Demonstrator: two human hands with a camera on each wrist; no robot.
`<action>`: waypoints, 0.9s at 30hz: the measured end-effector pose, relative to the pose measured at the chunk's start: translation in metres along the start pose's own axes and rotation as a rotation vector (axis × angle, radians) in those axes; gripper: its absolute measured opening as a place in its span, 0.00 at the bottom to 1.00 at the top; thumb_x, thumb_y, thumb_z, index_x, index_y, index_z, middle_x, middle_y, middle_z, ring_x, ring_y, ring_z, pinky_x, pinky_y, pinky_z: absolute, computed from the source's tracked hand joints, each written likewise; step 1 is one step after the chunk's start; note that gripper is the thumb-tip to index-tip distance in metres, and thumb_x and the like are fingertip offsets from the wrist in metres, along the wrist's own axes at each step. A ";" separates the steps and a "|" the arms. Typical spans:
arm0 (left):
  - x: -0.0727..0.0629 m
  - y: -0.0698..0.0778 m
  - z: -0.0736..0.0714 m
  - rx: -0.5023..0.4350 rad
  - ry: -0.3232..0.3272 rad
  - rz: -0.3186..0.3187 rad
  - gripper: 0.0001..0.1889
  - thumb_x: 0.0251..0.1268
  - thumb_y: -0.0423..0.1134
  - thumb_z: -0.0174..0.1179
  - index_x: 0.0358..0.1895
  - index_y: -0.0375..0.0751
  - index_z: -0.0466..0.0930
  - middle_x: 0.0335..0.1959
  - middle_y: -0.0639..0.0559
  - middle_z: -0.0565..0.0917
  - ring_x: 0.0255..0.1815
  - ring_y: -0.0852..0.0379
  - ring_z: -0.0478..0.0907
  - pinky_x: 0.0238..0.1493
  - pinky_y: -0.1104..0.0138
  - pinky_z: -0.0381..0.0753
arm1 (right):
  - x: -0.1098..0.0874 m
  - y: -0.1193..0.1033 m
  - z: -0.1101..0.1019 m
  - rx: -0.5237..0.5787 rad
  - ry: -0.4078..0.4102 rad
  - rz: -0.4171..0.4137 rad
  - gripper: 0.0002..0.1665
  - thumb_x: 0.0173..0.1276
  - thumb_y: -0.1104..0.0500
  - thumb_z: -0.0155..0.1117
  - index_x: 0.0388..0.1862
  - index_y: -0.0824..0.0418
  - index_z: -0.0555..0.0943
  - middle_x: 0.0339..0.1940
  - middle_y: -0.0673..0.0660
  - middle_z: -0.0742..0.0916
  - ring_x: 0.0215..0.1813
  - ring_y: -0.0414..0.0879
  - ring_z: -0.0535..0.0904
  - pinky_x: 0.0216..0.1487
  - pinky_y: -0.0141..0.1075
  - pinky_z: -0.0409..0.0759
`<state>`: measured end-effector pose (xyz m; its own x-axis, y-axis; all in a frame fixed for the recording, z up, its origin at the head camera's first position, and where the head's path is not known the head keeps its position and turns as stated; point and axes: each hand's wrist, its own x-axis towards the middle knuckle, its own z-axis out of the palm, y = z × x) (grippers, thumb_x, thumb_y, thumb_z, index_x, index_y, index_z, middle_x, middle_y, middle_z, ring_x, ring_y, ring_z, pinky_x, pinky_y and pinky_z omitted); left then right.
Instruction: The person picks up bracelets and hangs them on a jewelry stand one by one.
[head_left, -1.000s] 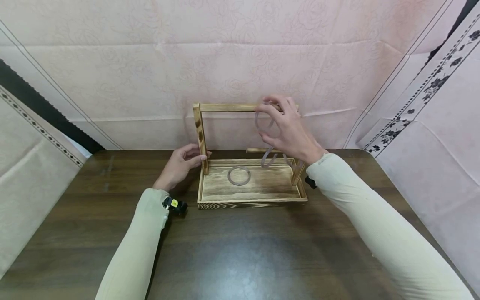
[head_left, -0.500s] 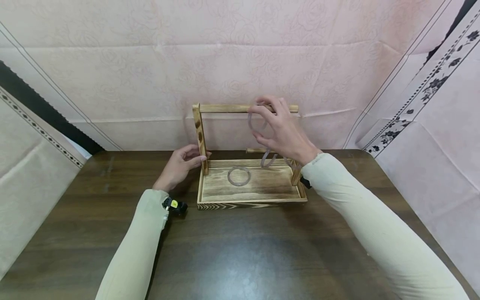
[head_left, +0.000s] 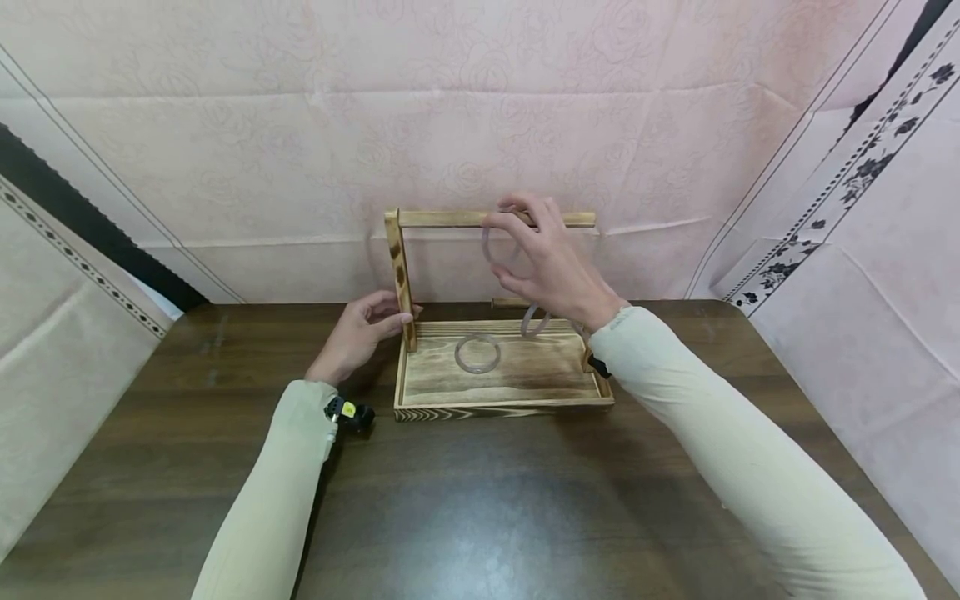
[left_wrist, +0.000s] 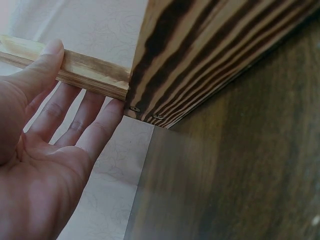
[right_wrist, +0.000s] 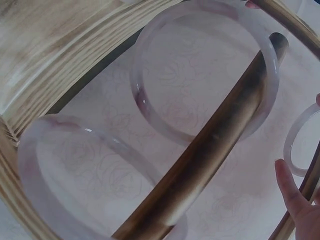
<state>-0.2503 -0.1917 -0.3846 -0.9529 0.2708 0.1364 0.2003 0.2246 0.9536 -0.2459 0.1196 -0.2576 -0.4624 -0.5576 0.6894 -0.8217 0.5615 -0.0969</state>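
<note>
My left hand (head_left: 362, 332) holds the left post (head_left: 400, 271) of a wooden display stand, thumb on one side and fingers behind, near the base. At the upper bar (head_left: 450, 219), my right hand (head_left: 553, 265) pinches a pale lilac bangle (head_left: 486, 247) between thumb and fingers. The bangle's upper part is hidden by the fingers, so I cannot tell whether it encircles the bar. Two more bangles (right_wrist: 137, 92) hang around the lower rod (right_wrist: 215, 135), seen close in the right wrist view. Another translucent bangle lies flat in the stand's tray base (head_left: 540, 379).
The stand sits near the back edge of a dark brown wooden table (head_left: 465, 492). Behind it hangs a pale patterned cloth (head_left: 300, 167), close to the upper bar. My right forearm (head_left: 720, 425) partly covers the stand's right end.
My right hand has slid left along the upper bar with the bangle. The left hand, the stand and the bangle in the tray have kept their places.
</note>
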 end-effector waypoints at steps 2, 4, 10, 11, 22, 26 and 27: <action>0.000 -0.001 0.000 0.003 -0.001 -0.001 0.18 0.72 0.41 0.63 0.60 0.38 0.78 0.62 0.38 0.83 0.62 0.47 0.82 0.62 0.65 0.83 | 0.001 -0.001 0.002 0.011 0.000 0.000 0.33 0.61 0.61 0.76 0.65 0.55 0.77 0.66 0.64 0.75 0.62 0.58 0.69 0.57 0.45 0.77; 0.001 -0.001 0.000 0.005 0.000 -0.001 0.18 0.72 0.41 0.63 0.60 0.38 0.78 0.62 0.38 0.83 0.62 0.48 0.82 0.62 0.66 0.83 | 0.002 -0.001 0.003 0.020 0.000 -0.001 0.33 0.60 0.62 0.76 0.65 0.55 0.77 0.66 0.64 0.74 0.63 0.58 0.69 0.58 0.45 0.77; 0.000 0.000 0.001 -0.001 0.000 0.000 0.18 0.72 0.40 0.63 0.60 0.37 0.78 0.62 0.38 0.83 0.63 0.45 0.81 0.62 0.65 0.83 | 0.004 -0.002 0.005 0.033 -0.002 -0.004 0.32 0.61 0.63 0.76 0.64 0.56 0.77 0.66 0.64 0.74 0.64 0.58 0.69 0.60 0.46 0.77; 0.000 0.000 0.001 -0.001 0.000 0.000 0.18 0.72 0.40 0.63 0.60 0.37 0.78 0.62 0.38 0.83 0.63 0.45 0.81 0.62 0.65 0.83 | 0.004 -0.002 0.005 0.031 -0.003 -0.005 0.33 0.61 0.62 0.76 0.64 0.56 0.77 0.66 0.64 0.74 0.64 0.58 0.69 0.61 0.46 0.76; 0.001 -0.001 0.000 0.002 -0.002 0.000 0.18 0.72 0.41 0.63 0.60 0.38 0.78 0.63 0.35 0.82 0.63 0.47 0.81 0.61 0.67 0.83 | 0.008 -0.006 0.009 0.025 -0.017 0.007 0.31 0.63 0.61 0.75 0.65 0.54 0.77 0.65 0.63 0.75 0.65 0.57 0.69 0.59 0.45 0.78; 0.000 0.000 0.000 0.004 -0.001 0.005 0.18 0.72 0.40 0.63 0.60 0.38 0.78 0.62 0.37 0.83 0.62 0.46 0.82 0.60 0.68 0.83 | 0.010 -0.007 0.010 0.025 -0.020 -0.005 0.31 0.62 0.61 0.75 0.65 0.55 0.77 0.65 0.64 0.74 0.63 0.57 0.69 0.58 0.43 0.78; 0.001 0.000 0.000 0.003 -0.001 0.007 0.18 0.72 0.40 0.63 0.60 0.37 0.78 0.62 0.37 0.83 0.62 0.45 0.82 0.60 0.69 0.83 | 0.011 -0.007 0.010 0.022 -0.022 -0.008 0.31 0.63 0.61 0.75 0.65 0.55 0.77 0.65 0.64 0.74 0.63 0.57 0.69 0.58 0.43 0.78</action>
<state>-0.2509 -0.1915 -0.3848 -0.9513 0.2735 0.1423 0.2071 0.2252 0.9520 -0.2483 0.1031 -0.2568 -0.4628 -0.5751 0.6746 -0.8324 0.5437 -0.1076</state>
